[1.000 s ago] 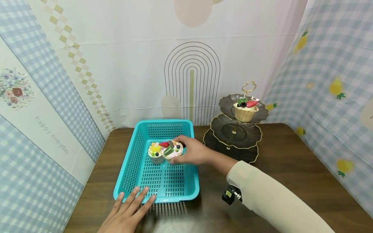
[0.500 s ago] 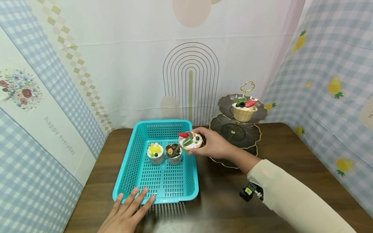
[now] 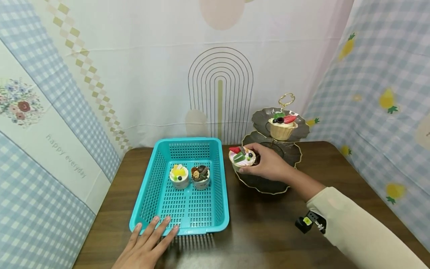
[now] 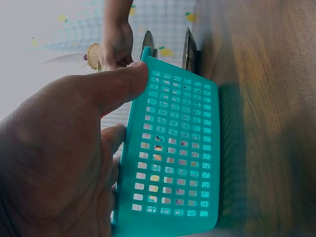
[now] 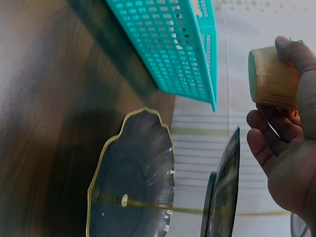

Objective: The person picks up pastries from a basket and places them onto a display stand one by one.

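Note:
My right hand (image 3: 270,163) pinches a cupcake (image 3: 242,157) topped with pink cream, a strawberry slice and green fruit. It is held up in front of the tiered stand's left side; the right wrist view shows the cupcake's tan ribbed cup (image 5: 274,79) between thumb and fingers. My left hand (image 3: 147,243) rests with spread, straight fingers on the near rim of the turquoise basket (image 3: 136,209). Inside the basket stand a yellow-fruit cupcake (image 3: 179,176) and a chocolate-topped cupcake (image 3: 200,177), side by side. On the top tier of the stand (image 3: 260,121) sits a strawberry-and-blueberry cupcake (image 3: 282,127).
The three-tier stand has dark scalloped plates with gold edges and a gold handle (image 3: 286,99) on top. Everything stands on a brown wooden table (image 3: 322,186). Patterned cloths (image 3: 151,82) hang at the back and both sides.
My right hand has lifted the pink-cream cupcake out of the basket and carried it right to the stand, uncovering the chocolate-topped cupcake. The left hand has stayed in place.

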The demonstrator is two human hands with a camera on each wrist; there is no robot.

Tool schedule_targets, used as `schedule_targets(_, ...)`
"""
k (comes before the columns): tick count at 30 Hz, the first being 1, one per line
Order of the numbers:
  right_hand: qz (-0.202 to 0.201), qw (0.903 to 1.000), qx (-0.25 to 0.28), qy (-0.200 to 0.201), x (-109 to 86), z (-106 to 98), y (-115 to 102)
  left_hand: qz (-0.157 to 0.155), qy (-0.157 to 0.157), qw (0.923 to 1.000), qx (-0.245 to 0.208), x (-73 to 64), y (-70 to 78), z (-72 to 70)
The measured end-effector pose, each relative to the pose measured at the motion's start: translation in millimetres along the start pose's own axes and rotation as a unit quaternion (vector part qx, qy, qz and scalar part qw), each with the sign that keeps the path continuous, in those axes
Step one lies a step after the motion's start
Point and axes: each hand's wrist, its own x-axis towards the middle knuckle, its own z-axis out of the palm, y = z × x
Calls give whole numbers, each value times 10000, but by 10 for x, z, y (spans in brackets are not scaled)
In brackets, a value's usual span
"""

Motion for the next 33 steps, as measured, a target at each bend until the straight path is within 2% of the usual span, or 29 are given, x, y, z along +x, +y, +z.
schedule_targets(7,202,9998,23,92,-74,-127,122,-15,83,10000,15,-11,2,11)
schedule_targets(16,464,9975,-474,240,-145,-288,283,11,179,9998,99,-22,2,36)
schedule_targets(26,623,9950,-563,532,-242,-433,464,-21,108,9999,54,-11,12,13)
schedule_targets(33,722,9928,-696,653,-264,-464,644,-22,64,10000,4,-2,5,-1)
